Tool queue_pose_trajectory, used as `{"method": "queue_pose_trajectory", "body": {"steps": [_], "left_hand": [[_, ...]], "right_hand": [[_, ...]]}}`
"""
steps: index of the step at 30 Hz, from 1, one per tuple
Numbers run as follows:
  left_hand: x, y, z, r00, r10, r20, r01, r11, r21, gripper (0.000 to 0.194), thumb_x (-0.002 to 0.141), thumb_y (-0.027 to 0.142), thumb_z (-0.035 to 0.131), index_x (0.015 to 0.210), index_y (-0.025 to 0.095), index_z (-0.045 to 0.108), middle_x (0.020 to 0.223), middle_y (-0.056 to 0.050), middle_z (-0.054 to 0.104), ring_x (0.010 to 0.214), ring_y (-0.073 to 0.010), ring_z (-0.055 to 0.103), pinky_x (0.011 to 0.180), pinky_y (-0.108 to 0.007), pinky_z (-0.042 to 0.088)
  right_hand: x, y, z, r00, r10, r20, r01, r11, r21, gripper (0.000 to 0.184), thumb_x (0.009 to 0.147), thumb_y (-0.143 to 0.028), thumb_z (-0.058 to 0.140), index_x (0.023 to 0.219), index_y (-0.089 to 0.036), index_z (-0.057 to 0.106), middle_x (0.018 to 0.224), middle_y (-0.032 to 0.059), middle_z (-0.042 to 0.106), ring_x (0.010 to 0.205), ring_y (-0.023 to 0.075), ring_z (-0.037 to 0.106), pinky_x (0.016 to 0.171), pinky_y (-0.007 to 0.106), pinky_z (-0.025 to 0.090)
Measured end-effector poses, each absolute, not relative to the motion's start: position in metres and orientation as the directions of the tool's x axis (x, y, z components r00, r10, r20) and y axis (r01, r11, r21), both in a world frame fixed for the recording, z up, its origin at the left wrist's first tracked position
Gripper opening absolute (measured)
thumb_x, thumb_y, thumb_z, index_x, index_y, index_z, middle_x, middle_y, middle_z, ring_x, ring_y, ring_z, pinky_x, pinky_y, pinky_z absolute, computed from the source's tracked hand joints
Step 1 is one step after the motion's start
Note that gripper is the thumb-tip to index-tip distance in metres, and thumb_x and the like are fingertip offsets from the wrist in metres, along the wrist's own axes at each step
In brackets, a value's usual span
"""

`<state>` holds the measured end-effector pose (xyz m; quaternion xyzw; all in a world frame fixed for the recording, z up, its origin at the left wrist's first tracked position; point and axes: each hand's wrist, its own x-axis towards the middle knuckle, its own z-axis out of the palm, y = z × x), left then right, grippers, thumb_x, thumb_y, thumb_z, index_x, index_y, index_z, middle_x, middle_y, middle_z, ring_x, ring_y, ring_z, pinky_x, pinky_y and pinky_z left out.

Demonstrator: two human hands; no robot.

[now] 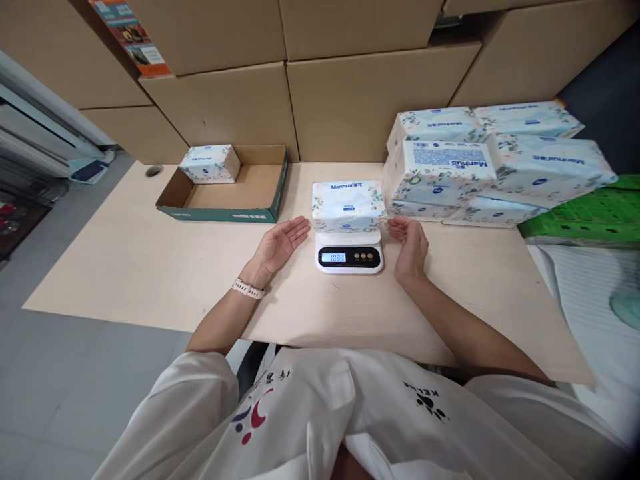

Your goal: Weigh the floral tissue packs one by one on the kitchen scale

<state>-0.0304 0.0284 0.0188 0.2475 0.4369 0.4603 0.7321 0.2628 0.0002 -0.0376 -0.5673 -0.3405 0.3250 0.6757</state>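
The tissue pack lies on the white scale, which stands on the table in front of me, with its lit display toward me. My left hand is open, the palm showing, and it is just beside the pack. My right hand is also open, with fingers a little bent, near the other side; if it touches the pack, I cannot tell. At left, a shallow box contains a smaller-looking pack; at right are stacked packs.
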Motion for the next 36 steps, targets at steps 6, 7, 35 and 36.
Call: {"method": "queue_pose_trajectory", "body": {"steps": [6,7,35,36], "left_hand": [[-0.031,0.0294,0.0165,0.197,0.893,-0.404,-0.474,0.447,0.759,0.031,0.1,0.027,0.058,0.111,0.011,0.083,0.139,-0.015,0.078,0.141,-0.0262,0.069,0.133,-0.041,0.042],[-0.0311,0.0294,0.0163,0.198,0.893,-0.403,-0.473,0.448,0.759,0.031,0.1,0.027,0.058,0.111,0.011,0.083,0.138,-0.015,0.078,0.14,-0.026,0.069,0.133,-0.041,0.042],[-0.0302,0.0263,0.0114,0.205,0.921,-0.331,-0.414,0.388,0.824,0.029,0.095,0.027,0.063,0.109,0.013,0.084,0.141,-0.015,0.077,0.144,-0.0279,0.066,0.134,-0.043,0.041],[-0.03,0.0262,0.0117,0.204,0.921,-0.332,-0.414,0.388,0.823,0.029,0.096,0.027,0.063,0.109,0.013,0.084,0.141,-0.015,0.077,0.144,-0.0278,0.066,0.133,-0.043,0.041]], "right_hand": [[0.2635,-0.0002,-0.0382,0.552,0.828,0.094,-0.07,0.159,-0.985,0.053,0.097,-0.069,0.053,0.1,-0.021,0.076,0.104,0.006,0.08,0.099,0.0199,0.074,0.099,0.04,0.057],[0.2637,0.0001,-0.0385,0.553,0.828,0.094,-0.072,0.16,-0.984,0.053,0.097,-0.069,0.053,0.1,-0.021,0.076,0.104,0.006,0.08,0.099,0.0198,0.074,0.098,0.04,0.057],[0.2617,-0.0031,-0.0337,0.548,0.826,0.129,0.015,0.145,-0.989,0.052,0.099,-0.067,0.05,0.094,-0.022,0.076,0.102,0.0059,0.08,0.097,0.0201,0.073,0.099,0.041,0.058],[0.2617,-0.0031,-0.0335,0.551,0.825,0.127,0.013,0.144,-0.989,0.052,0.098,-0.067,0.051,0.093,-0.022,0.076,0.102,0.0058,0.08,0.097,0.0202,0.073,0.099,0.041,0.058]]}}
